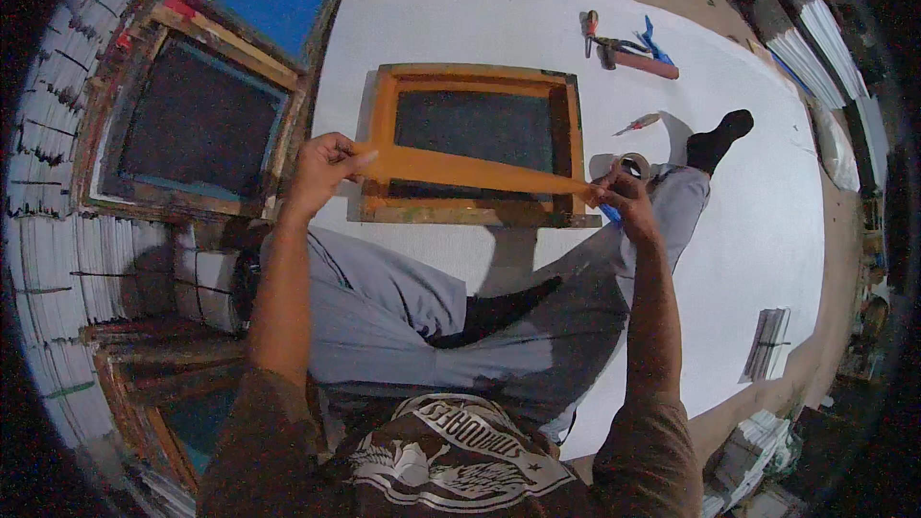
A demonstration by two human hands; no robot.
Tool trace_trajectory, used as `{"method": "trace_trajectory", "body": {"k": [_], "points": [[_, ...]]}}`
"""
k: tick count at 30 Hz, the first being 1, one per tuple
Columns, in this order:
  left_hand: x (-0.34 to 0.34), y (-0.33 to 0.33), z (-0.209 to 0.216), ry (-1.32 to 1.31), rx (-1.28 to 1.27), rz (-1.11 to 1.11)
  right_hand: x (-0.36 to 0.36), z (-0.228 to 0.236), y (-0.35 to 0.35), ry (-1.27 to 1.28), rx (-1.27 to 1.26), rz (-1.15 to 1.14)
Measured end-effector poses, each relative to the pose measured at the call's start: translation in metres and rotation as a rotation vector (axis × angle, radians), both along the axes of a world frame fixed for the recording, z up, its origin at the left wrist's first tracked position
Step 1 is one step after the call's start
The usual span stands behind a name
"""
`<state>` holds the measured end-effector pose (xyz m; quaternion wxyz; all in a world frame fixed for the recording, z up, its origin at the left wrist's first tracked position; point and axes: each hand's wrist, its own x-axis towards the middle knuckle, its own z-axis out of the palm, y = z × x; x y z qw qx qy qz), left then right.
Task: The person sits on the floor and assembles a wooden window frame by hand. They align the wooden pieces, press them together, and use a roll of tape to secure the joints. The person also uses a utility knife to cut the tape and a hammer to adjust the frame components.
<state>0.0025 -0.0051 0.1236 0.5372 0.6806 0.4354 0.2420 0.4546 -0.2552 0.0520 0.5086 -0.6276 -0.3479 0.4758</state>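
Left hand: the left hand (321, 173) was closed round one end of a strip of orange tape (470, 171), thumb and fingers pinched on it, just past the frame's left edge.
Right hand: the right hand (624, 201) was pinched shut on the tape's other end, near the frame's lower right corner; something small and blue (611, 215) showed under its fingers, too hidden to tell what.
Tape: it was stretched taut between both hands, running across the lower part of the frame, slightly slanted; whether it touched the wood could not be told.
Frame: an orange wooden screen frame (477, 147) with dark mesh lay flat on the white sheet (748, 230), in front of the person's crossed legs.
Roll: a tape roll (634, 165) sat just beyond the right hand.
Tools: a screwdriver (637, 123) lay near the frame's right side; pliers and other tools (624, 48) lay well apart, farther up the sheet.
Left side: other screen frames (201, 125) leaned stacked beside the sheet.
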Motion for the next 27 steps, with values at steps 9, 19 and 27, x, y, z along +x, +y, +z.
{"method": "trace_trajectory", "body": {"k": [9,19,27], "points": [[-0.011,0.024,-0.065,0.111,-0.131,0.06,0.008,-0.023,0.029,-0.142,-0.202,0.056],[-0.003,0.026,-0.11,0.133,-0.219,0.074,-0.003,-0.059,0.033,-0.216,-0.169,-0.084],[0.002,0.03,-0.101,0.185,-0.207,0.098,-0.003,-0.061,0.037,-0.181,-0.015,-0.185]]}}
